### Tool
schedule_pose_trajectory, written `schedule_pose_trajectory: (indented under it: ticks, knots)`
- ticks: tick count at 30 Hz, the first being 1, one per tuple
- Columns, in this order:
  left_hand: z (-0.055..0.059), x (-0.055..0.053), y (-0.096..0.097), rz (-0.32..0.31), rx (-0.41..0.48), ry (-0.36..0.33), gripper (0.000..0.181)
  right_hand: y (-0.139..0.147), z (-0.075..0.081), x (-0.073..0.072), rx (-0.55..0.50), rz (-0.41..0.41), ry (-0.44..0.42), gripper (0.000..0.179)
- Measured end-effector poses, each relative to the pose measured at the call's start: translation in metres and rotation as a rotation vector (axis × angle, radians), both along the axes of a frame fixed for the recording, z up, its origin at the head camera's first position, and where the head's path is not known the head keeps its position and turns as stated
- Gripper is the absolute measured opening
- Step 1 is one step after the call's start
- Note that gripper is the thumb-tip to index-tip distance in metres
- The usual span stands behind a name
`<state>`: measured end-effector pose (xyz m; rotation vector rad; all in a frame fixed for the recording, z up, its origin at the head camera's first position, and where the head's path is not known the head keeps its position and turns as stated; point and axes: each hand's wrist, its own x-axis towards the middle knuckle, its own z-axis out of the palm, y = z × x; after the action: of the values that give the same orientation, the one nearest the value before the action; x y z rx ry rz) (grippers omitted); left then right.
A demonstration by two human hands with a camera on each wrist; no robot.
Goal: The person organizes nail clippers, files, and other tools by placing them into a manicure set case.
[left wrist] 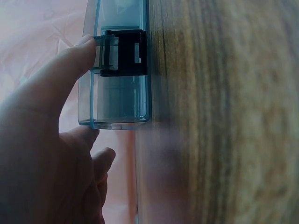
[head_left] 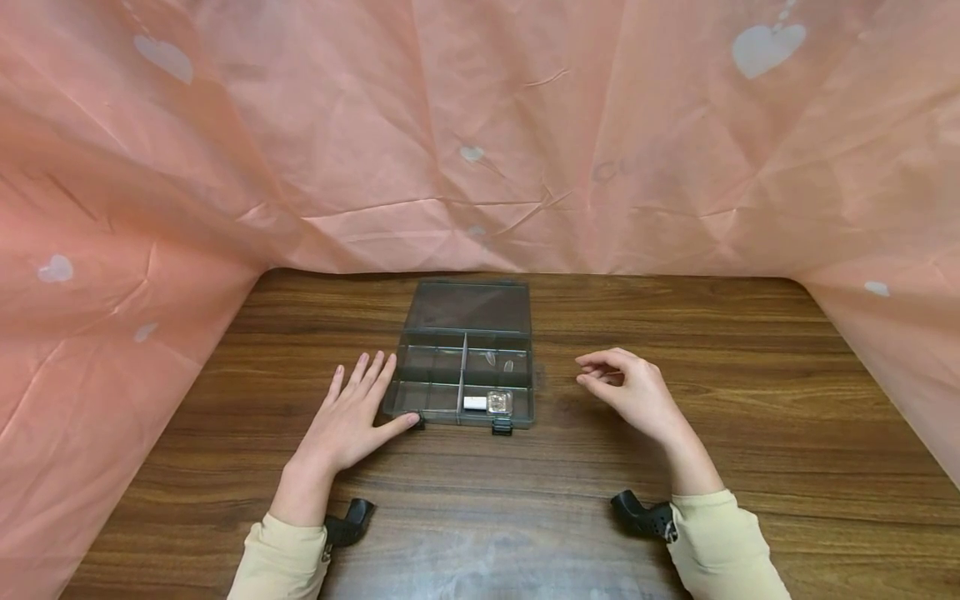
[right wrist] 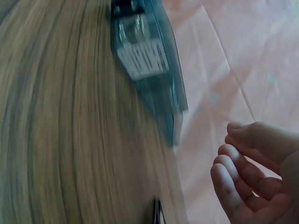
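A grey see-through compartment box [head_left: 423,398] lies on the table with its lid [head_left: 472,307] folded back. My left hand [head_left: 348,425] is spread along the box's left side, its thumb touching the front-left latch [left wrist: 128,52]. To the right of the box, my right hand [head_left: 630,387] is above the table with loosely bent fingers and nothing visible in them. The front right compartment contains a small white block [head_left: 475,403] and a clear square piece [head_left: 499,403]. Behind them are small clear oval pieces [head_left: 491,358]. A pale divider [head_left: 462,375] splits the box.
The brown wooden table [head_left: 720,350] stretches to both sides. A pink cloth [head_left: 337,125] with white hearts hangs behind and beside it. Black wrist mounts [head_left: 348,523] jut inward from both sleeves. A dark pointed thing [right wrist: 158,212], too blurred to name, shows in the right wrist view.
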<state>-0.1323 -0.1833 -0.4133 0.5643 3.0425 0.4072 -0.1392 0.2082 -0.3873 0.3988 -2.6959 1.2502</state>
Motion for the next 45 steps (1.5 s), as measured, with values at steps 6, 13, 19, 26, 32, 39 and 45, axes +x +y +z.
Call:
schedule_pose_trajectory:
  ticks: [6, 13, 19, 26, 32, 39, 45]
  knots:
    - [0.0, 0.0, 0.0, 0.001, -0.001, 0.003, 0.097, 0.021, -0.001, 0.004, 0.089, -0.079, -0.052, 0.022]
    - [0.0, 0.001, 0.0, 0.0, 0.003, 0.004, 0.097, 0.032, -0.01, 0.002, 0.068, -0.072, -0.14, 0.026]
    - [-0.001, 0.002, 0.0, 0.003, 0.004, 0.004, 0.096, 0.041, -0.01, 0.004, 0.104, -0.056, -0.213, 0.032]
    - [0.0, 0.002, 0.0, 0.004, 0.004, 0.004, 0.096, 0.045, -0.013, 0.002, 0.131, -0.004, -0.285, 0.033]
    - [0.0, 0.002, 0.0, 0.003, -0.001, 0.001, 0.096, 0.042, -0.014, 0.002, 0.152, -0.006, -0.27, 0.023]
    - [0.001, 0.002, 0.001, 0.002, 0.002, 0.002, 0.097, 0.039, -0.011, 0.001, 0.167, 0.015, -0.237, 0.016]
    - [0.002, 0.002, 0.001, 0.003, 0.0, 0.004, 0.097, 0.038, -0.006, -0.001, 0.178, 0.011, -0.231, 0.016]
